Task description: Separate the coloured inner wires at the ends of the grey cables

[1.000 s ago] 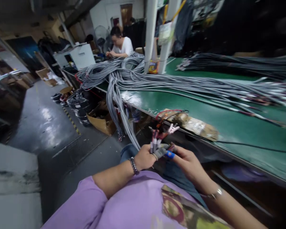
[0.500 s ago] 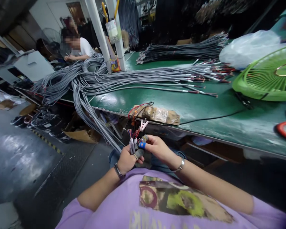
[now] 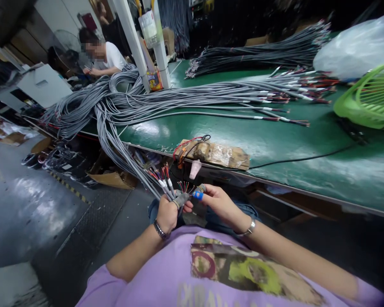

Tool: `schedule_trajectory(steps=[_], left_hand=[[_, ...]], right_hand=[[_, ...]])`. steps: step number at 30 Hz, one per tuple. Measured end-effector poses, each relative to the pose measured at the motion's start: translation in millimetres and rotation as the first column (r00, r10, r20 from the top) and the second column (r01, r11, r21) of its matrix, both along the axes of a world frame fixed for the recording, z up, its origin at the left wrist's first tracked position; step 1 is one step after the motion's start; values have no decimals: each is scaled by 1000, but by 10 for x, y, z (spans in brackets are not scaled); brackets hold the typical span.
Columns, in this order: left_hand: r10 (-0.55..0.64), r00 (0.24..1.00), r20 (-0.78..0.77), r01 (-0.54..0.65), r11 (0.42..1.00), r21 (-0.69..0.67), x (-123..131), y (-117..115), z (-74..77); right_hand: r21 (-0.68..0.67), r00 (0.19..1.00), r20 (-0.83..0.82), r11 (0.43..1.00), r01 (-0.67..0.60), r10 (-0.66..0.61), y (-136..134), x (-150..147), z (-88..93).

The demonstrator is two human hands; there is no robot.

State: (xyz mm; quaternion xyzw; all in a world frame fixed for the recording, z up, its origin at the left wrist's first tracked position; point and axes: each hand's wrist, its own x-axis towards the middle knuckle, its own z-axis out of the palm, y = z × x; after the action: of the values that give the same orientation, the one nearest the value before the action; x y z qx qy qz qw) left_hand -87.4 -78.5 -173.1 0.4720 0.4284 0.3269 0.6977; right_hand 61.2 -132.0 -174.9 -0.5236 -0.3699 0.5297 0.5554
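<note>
My left hand (image 3: 167, 212) is closed round a few grey cable ends (image 3: 161, 182) whose stripped red and white wire tips stick up above my fist. My right hand (image 3: 218, 201), with a blue finger cot on one fingertip, pinches the fine coloured wires of one cable end (image 3: 184, 187) just right of the left hand. Both hands are in my lap, below the front edge of the green bench (image 3: 275, 145). The cables run up left into a big grey cable bundle (image 3: 115, 106) hanging off the bench.
A taped brown block with red and black clip leads (image 3: 211, 152) sits at the bench edge above my hands. Long grey cables (image 3: 243, 91), a green fan grille (image 3: 371, 100) and a plastic bag lie on the bench. Another person (image 3: 104, 55) works far left. Boxes lie on the floor.
The view swung right, then steadied. My left hand has tilted the cable ends leftward and fanned them; my right hand has moved to pinch one end's wires.
</note>
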Motion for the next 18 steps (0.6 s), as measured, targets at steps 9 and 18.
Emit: schedule_trajectory(steps=[9, 18], left_hand=[[-74, 996, -40, 75, 997, 24, 28, -29, 18], [-47, 997, -57, 49, 998, 28, 7, -55, 35]], right_hand=[[64, 983, -58, 984, -168, 171, 98, -79, 169], [-7, 979, -194, 998, -57, 55, 74, -193, 230]])
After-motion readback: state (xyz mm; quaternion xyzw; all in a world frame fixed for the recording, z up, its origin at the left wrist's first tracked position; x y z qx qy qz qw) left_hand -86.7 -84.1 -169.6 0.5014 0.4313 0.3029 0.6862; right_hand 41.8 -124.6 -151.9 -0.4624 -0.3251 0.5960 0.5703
